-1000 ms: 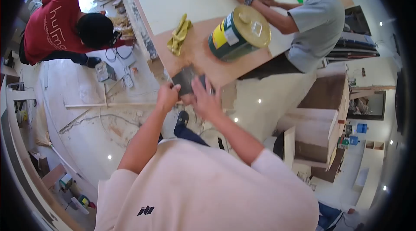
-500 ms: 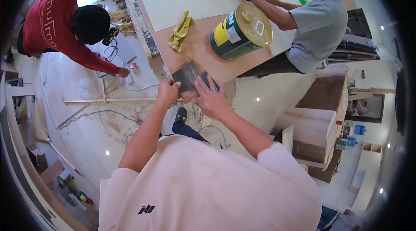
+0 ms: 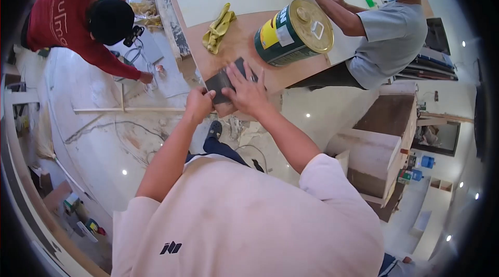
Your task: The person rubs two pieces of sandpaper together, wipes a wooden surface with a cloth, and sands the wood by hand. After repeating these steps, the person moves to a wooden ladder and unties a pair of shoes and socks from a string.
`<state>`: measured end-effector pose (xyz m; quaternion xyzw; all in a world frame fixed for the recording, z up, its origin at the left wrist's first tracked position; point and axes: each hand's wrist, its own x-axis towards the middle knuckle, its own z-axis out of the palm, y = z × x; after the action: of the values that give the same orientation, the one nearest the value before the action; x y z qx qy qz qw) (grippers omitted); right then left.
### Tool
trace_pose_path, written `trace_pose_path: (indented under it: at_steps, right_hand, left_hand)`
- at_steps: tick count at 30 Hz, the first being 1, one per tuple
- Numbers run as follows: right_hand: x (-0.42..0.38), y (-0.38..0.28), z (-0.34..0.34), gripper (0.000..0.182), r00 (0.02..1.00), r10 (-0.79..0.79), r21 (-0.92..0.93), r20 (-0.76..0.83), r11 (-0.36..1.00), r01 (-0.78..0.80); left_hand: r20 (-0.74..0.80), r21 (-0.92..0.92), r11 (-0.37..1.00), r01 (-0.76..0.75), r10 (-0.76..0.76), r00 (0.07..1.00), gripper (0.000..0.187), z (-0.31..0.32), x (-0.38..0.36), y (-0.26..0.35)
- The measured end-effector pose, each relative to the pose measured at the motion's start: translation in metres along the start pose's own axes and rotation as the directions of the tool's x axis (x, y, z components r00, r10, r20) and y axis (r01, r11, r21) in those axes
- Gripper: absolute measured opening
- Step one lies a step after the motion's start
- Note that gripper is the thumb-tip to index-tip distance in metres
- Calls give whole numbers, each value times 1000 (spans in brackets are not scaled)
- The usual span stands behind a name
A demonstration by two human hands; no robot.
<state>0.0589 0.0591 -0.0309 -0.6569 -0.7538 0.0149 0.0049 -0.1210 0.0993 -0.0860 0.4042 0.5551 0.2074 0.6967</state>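
Observation:
My left hand [image 3: 199, 104] is closed at the near left corner of a small dark flat panel [image 3: 217, 84], thumb on top of its edge. My right hand [image 3: 246, 89] lies on the same panel with its fingers spread, and dark surface shows beyond and between the fingers. What may lie under the palm is hidden. The panel rests on the brown corner of a worktable [image 3: 197, 37]. Just beyond the hands are a yellow-green crumpled glove [image 3: 219, 28] and a large green and yellow metal can [image 3: 291, 35] with a handle on its lid.
A person in a red top [image 3: 67, 11] bends low at the left, one hand near the floor. Across the table, a person in a grey shirt [image 3: 392, 32] rests both hands on the white sheet. Wooden strips [image 3: 130, 110] and cables lie on the floor; a wooden cabinet [image 3: 371, 147] stands right.
My right hand has slid up and away over the dark panel, fingers spread. My left hand stays at the panel's corner. The whole view has shifted slightly.

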Motion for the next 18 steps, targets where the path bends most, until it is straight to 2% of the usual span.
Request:
trace_pose_path:
  at_steps: [2,3,5,6,7,8,9,10,11,13,14,15,16,18]
  right_hand:
    - [-55,-5,6,69,999,-11,31,52,999,9]
    - [-63,-6,-4,69,996,-36,36,82,999,33]
    - [-34,-1,4,68,1000,-13,75,28,997,11]
    - [-21,-5,2,67,1000,23,105,19,994,-25]
    - [2,-2,-2,67,999,29,40,20,999,-30]
    - [-5,-1,-1,66,999,26,54,34,998,-28]
    - [-17,-5,4,66,999,27,72,38,997,-30]
    - [-31,-8,8,66,999,23,86,42,996,-27]
    - [-59,-8,4,65,993,2,92,122,996,-14]
    - [-32,0,8,64,997,5,79,72,997,-11]
    - [-34,-7,12,64,996,38,96,77,994,-46]
    - [-8,-5,6,66,999,44,118,16,992,-45]
    - [-10,-6,3,66,998,58,119,34,991,-62]
    - [-9,-13,-4,66,995,93,134,45,986,-99]
  left_hand:
    - [0,68,998,-6,6,1000,25,1,3,-2]
    - [-30,45,999,-29,30,999,24,3,8,3]
    - [-84,19,999,-34,35,996,23,4,3,-5]
    - [-44,-14,1000,0,-1,999,23,4,-6,-9]
    - [-7,-56,998,19,-20,1000,24,4,-9,-1]
    - [21,-95,995,24,-22,1000,25,2,-7,10]
    - [4,60,998,1,-1,1000,25,-1,2,0]
    - [0,64,998,3,-3,1000,25,-2,-1,5]
    - [-6,57,998,8,-7,1000,24,1,-10,11]
    - [-5,68,997,30,-29,1000,24,1,-6,17]
    - [10,22,999,47,-47,999,24,-2,-12,10]
    - [30,-30,998,54,-53,998,24,-1,-14,11]
    - [44,-85,996,39,-35,998,25,1,-11,17]
    - [57,-51,998,46,-43,997,24,-2,-6,13]
